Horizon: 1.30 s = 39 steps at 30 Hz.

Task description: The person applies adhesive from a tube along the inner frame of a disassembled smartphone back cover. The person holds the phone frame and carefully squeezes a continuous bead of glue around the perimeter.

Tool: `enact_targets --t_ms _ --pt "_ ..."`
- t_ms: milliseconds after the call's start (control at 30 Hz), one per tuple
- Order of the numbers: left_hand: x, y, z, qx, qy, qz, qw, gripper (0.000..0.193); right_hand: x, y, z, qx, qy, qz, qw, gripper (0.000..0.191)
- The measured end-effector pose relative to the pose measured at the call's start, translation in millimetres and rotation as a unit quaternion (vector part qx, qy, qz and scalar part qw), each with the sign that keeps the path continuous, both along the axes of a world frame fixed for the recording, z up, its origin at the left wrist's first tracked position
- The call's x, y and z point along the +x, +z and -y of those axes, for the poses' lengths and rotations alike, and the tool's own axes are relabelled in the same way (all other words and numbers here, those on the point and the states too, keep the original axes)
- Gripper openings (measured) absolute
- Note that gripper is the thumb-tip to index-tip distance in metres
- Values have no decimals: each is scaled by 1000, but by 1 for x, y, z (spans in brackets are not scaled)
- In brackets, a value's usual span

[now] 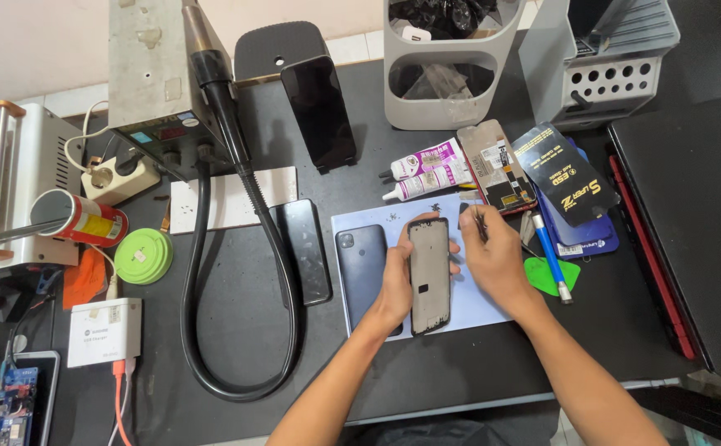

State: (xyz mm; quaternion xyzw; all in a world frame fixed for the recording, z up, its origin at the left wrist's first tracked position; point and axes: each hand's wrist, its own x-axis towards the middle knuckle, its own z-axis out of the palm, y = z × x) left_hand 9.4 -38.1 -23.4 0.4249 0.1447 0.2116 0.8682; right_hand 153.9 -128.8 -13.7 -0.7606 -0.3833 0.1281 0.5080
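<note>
Phone frame point(429, 275): dark, slim rectangle, long axis near-to-far, far end tipped up slightly, near end down on a pale blue mat point(476, 301). Left hand point(399, 285) grips its left edge, fingertips wrapping over the far end. Right hand point(493, 256) is just right of the frame, pinching a small dark tool point(478, 221) near the frame's far right corner.

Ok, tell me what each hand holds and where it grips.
The left hand grips the phone frame by its left long edge. The right hand pinches a thin dark tool; where along it, I cannot tell.
</note>
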Motion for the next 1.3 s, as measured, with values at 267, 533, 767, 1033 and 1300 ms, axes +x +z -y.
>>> enact_targets --t_ms 267,533,767,1033,1300 --pt "-6 22 3 121 15 -69 990 61 -9 4 -1 3 7 -30 1000 15" --pt "-8 32 9 231 11 -110 967 61 -9 10 -1 -3 4 19 1000 10" --pt "-2 7 -4 23 58 -2 998 60 5 36 22 -31 21 94 995 15" --pt "-10 7 -32 -42 184 24 982 66 -7 32 48 -113 45 289 950 24" --pt "-26 32 -56 -75 224 9 972 64 -2 29 49 -96 31 260 960 24"
